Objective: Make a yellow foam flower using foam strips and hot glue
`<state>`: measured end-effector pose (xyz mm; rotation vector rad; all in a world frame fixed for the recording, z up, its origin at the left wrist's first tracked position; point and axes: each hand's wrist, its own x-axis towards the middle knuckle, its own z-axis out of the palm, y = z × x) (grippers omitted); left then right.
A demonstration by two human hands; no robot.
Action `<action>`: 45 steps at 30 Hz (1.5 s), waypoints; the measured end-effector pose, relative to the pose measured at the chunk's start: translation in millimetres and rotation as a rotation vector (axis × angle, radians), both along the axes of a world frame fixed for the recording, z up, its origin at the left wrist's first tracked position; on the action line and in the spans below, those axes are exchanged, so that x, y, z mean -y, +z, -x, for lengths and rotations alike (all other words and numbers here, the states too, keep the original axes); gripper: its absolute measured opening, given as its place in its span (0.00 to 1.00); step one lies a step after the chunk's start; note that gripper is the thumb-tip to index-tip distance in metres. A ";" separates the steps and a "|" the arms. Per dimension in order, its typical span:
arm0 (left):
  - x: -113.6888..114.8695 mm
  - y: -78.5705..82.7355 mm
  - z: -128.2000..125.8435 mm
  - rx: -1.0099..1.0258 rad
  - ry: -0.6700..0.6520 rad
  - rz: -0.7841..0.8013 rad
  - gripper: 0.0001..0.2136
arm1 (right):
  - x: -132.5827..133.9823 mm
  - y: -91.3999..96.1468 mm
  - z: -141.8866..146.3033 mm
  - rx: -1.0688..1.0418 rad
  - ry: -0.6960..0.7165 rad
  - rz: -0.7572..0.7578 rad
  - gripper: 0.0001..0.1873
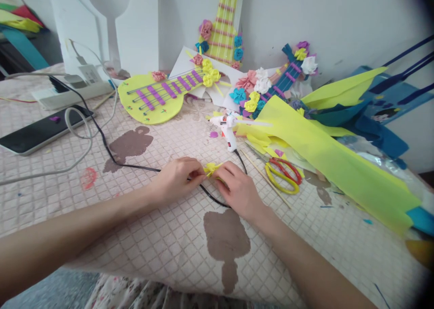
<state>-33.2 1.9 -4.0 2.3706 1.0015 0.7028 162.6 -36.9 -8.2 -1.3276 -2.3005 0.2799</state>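
Between my two hands, over the middle of the table, is a small yellow piece (210,168), gathered like a little fabric flower or bow. My left hand (181,175) pinches its left side with thumb and fingertips. On the other side, my right hand (239,189) has its fingers closed on the piece, partly hiding it. A white glue gun (228,133) rests just beyond my hands, its black cord (217,201) running beneath them. Scissors with red and yellow handles (284,175) lie right of my right hand, beside a thin wooden stick (267,180).
A yellow paper guitar (152,99) with purple strips lies at the back, near another flower-trimmed blue one (283,83). Long yellow sheets (339,164) cover the right side. A black phone (44,128) and a power strip (71,94) with cables lie left on the quilted tablecloth (162,250).
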 end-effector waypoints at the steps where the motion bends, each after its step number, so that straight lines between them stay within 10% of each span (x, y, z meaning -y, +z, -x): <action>1: -0.4 1.0 0.7 0.009 -0.003 -0.005 0.05 | -0.1 -0.1 -0.6 0.005 0.004 0.003 0.09; 21: -10.8 -1.3 -0.5 -0.102 -0.206 -0.437 0.04 | -5.0 -4.4 -6.4 -0.029 0.036 -0.054 0.11; 45: -2.3 0.4 -10.6 -0.045 -0.069 -0.464 0.03 | -2.3 -0.4 -0.1 -0.046 -0.035 -0.219 0.07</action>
